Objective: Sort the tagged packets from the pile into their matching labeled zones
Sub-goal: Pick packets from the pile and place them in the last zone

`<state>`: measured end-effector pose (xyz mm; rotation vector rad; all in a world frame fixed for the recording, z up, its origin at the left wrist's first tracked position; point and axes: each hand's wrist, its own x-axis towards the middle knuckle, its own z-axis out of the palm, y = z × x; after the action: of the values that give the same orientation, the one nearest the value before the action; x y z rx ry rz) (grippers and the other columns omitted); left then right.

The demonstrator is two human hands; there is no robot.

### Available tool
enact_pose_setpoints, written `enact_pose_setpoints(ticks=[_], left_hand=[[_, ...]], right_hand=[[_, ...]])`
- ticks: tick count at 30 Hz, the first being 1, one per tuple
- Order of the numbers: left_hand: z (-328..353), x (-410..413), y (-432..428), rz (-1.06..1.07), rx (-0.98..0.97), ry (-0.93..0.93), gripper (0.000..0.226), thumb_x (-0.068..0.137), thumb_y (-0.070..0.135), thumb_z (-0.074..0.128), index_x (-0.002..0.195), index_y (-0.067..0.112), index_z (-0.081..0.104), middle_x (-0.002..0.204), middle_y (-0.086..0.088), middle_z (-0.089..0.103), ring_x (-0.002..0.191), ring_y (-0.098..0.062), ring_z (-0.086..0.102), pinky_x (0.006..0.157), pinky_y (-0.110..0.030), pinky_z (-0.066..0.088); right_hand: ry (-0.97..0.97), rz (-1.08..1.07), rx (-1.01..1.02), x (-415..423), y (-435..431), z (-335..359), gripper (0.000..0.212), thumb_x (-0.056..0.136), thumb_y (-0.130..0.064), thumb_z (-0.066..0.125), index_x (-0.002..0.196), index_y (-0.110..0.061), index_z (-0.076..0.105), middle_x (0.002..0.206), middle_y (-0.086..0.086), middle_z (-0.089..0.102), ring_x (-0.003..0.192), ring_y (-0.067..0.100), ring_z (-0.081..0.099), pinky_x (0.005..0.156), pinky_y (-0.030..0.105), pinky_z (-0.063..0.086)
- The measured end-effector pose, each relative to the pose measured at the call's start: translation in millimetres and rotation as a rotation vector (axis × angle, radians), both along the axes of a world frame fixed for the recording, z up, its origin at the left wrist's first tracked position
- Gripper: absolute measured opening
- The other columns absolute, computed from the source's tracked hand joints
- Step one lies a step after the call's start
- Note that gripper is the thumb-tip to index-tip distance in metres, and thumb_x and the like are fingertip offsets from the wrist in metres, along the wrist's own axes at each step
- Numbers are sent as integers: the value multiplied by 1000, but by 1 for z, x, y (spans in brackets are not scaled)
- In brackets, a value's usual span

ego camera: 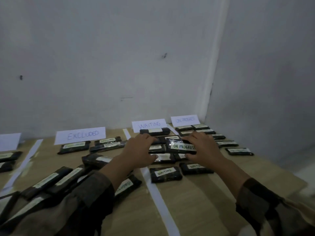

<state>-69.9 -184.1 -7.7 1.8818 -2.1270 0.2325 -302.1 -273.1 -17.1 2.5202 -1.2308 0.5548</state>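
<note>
1. Your brown paper-covered tabletop (204, 201) fills a corner between grey-white plaster walls (119, 57). The white paper sign lettered WAITING (149, 125) stands at its back edge.
2. White tape strips (158, 198) run from beside that sign toward you and split the surface into lanes. Rows of black packets (196, 168) lie in front of the sign and to its right.
3. Right of the sign, the tabletop's edge slants toward you, with pale floor beyond it. The bare stretch of surface lies well in front of the sign, between your sleeves.
4. The black plastic-wrapped packet with the white "ON PROGRESS" label (182, 147) is just in front of the sign and slightly right of it, over the rows lying there.
5. Its long axis runs left to right, roughly parallel to the sign, with the right end dipping a little. The label faces up and the lettering reads upright to you.
6. Your right hand (204, 147) grips its right end, with the fingers (192, 137) curled over the far edge and the thumb at the near edge.
7. Your left hand (138, 149) is in front and left of the sign, near the packet's left end. It is spread loosely and holds nothing visible; I cannot tell whether it touches anything.
8. The pile of black packets (51, 183) lies far left and in front of the sign.
</note>
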Motion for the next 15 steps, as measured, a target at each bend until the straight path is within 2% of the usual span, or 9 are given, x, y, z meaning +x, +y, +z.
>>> enact_pose_setpoints(ticks=[15], left_hand=[[-36, -140, -72, -140, 60, 62, 57, 86, 49, 52, 137, 25, 40, 137, 1, 45, 125, -20, 43, 103, -39, 38]], right_hand=[[30, -275, 159, -129, -57, -12, 62, 75, -37, 65, 133, -33, 44, 131, -7, 48, 118, 17, 45, 96, 36, 32]])
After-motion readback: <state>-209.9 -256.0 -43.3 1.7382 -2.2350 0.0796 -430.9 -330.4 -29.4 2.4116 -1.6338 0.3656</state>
